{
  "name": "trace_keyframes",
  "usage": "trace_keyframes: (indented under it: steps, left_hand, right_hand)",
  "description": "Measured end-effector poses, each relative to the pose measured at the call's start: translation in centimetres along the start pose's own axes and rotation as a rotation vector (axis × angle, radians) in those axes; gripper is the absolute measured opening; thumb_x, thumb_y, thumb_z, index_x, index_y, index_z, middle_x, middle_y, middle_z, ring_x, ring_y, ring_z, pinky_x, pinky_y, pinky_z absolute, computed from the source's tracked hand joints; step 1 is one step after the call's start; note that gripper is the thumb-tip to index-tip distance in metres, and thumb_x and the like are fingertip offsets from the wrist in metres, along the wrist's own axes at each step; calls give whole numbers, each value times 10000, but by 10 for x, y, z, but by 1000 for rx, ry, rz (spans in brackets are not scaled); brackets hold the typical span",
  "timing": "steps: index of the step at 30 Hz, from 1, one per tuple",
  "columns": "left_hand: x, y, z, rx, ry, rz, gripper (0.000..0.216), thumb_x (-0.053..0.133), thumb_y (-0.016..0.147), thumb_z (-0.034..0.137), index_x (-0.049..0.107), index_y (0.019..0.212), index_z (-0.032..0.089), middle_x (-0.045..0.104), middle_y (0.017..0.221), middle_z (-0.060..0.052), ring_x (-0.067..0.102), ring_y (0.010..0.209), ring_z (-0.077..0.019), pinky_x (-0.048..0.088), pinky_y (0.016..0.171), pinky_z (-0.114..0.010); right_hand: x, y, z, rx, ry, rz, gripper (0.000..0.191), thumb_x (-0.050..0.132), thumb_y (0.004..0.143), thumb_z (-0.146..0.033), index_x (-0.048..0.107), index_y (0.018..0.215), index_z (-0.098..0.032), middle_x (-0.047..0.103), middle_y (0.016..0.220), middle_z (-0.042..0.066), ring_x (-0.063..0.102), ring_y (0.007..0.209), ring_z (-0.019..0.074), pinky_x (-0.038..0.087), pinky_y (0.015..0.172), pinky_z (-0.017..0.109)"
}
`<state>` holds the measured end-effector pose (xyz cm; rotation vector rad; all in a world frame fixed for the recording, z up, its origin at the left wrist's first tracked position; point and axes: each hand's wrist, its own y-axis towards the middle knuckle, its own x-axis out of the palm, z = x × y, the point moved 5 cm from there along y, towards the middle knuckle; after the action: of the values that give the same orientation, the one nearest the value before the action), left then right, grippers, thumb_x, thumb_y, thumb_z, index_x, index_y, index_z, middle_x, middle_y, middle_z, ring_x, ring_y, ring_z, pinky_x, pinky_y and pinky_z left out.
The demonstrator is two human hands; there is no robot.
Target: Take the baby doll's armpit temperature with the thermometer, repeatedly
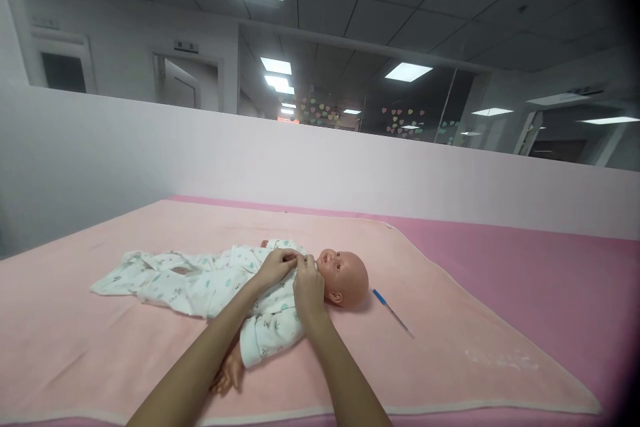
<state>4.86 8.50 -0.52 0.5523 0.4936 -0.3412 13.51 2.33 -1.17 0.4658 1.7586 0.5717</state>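
A baby doll (353,278) lies on its back, its bald head to the right and its legs to the left. It wears white patterned baby clothes (215,283), with one doll hand showing below the near sleeve. My left hand (276,265) and my right hand (309,283) meet at the collar, just under the doll's chin. Both have bent, pinching fingers on the neckline of the clothes. The exact bit of cloth between the fingertips is too small to make out. The leg part of the clothes spreads loosely to the left.
Under the doll lies a peach-coloured blanket (465,320) with a pale edge, over a pink surface (500,260). A blue-ended thermometer-like stick (393,313) rests right of the head. A low white wall (320,167) stands behind, with glass panels above it.
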Motion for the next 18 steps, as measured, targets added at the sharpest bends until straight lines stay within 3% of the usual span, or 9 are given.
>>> trace_keyframes:
  steps: [9,18]
  left_hand:
    - [-2,-3,9,2,-2,-12,336,416,760,275,672,928,136,684,844,-51,590,806,-183,438,745,-284]
    - [-2,-6,12,-18,1,-75,312,486,702,248,659,946,158,674,976,-70,587,915,-212,443,814,-310]
  right_hand:
    - [8,5,4,47,66,-16,366,368,798,-9,524,1077,-189,599,882,60,584,680,130,427,561,205]
    - [4,1,5,39,75,42,339,315,817,-12,542,1009,-174,620,845,56,580,645,120,436,625,219]
